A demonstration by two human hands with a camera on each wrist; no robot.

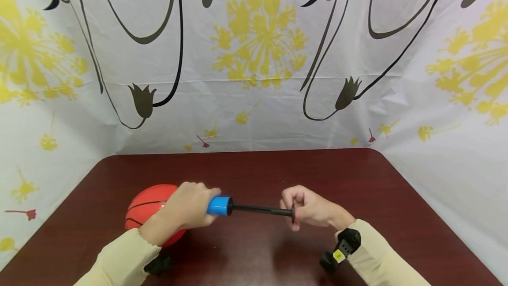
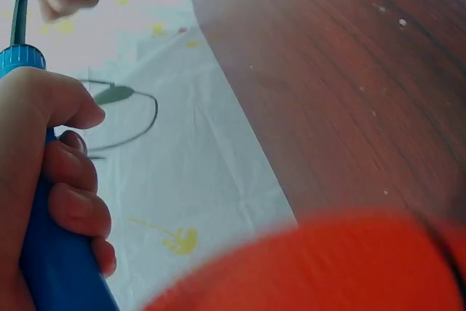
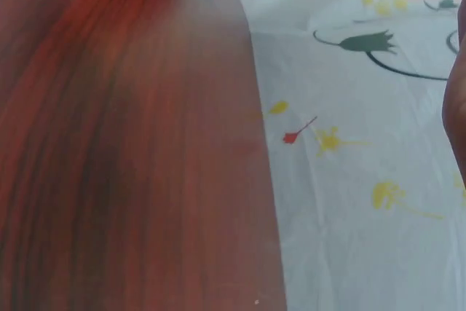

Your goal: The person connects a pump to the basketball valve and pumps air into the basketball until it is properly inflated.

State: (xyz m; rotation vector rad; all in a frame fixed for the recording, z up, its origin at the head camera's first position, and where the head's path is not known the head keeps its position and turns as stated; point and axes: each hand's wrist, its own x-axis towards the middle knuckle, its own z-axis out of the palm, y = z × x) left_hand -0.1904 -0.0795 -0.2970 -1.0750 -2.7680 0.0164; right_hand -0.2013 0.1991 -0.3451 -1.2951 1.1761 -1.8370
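My left hand (image 1: 188, 206) grips the blue barrel of a hand pump (image 1: 219, 205), held level in the head view. From the barrel a long black rod (image 1: 259, 209) runs out to the right, ending in a flat black handle (image 1: 293, 213). The thumb and fingers of my right hand (image 1: 315, 207) pinch this handle. In the left wrist view, curled fingers (image 2: 76, 205) wrap the blue barrel (image 2: 65, 271). A red basketball (image 1: 147, 202) with black lines sits on the table behind my left wrist, which partly hides it.
The dark red-brown wooden table (image 1: 246, 171) has rounded far corners. A white cloth (image 1: 254, 122) printed with yellow and grey flowers hangs around its back and sides. Each wrist wears a black camera, such as the right wrist camera (image 1: 349, 242).
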